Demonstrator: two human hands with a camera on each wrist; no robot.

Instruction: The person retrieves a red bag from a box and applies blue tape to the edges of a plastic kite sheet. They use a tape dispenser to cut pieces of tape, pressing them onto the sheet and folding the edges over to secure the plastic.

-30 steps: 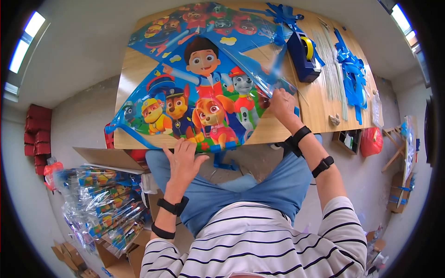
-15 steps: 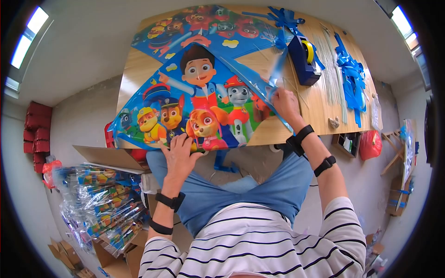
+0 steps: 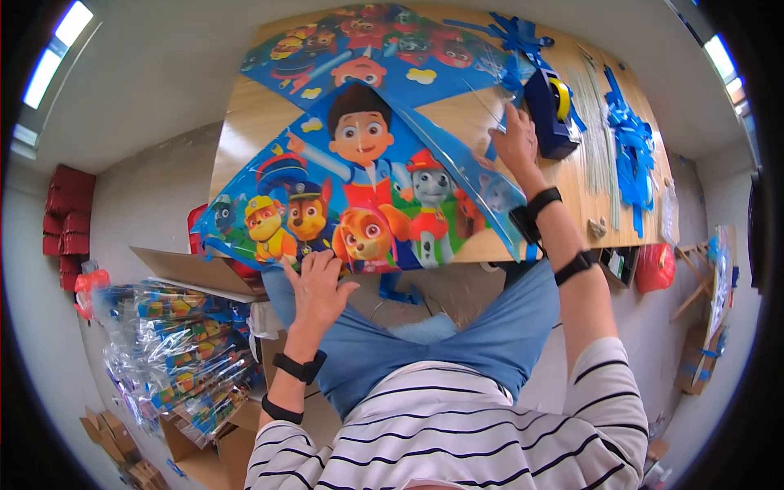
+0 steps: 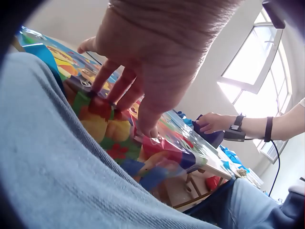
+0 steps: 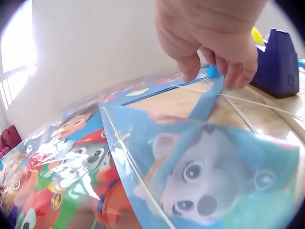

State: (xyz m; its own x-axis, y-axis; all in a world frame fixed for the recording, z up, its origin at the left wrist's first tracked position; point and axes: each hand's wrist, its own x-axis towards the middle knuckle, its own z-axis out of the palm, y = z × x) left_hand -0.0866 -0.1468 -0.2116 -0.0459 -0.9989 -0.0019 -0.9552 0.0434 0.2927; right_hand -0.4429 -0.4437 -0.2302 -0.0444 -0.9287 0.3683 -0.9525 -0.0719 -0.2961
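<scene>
the printed sheet point(image 3: 364, 192) lies under left hand point(image 3: 317, 292), near right hand point(image 3: 518, 147)

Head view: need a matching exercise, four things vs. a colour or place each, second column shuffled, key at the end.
Column 1
1. tape dispenser
2. left hand
3. right hand
4. red bag

Column 2
A. off the tabletop, by its near right corner
B. fingers spread at the near edge of the printed sheet
C. dark blue, with a yellow roll in it
D. over the table, between the printed sheet's right side and the dark blue item

Pairs: 1-C, 2-B, 3-D, 4-A
</scene>
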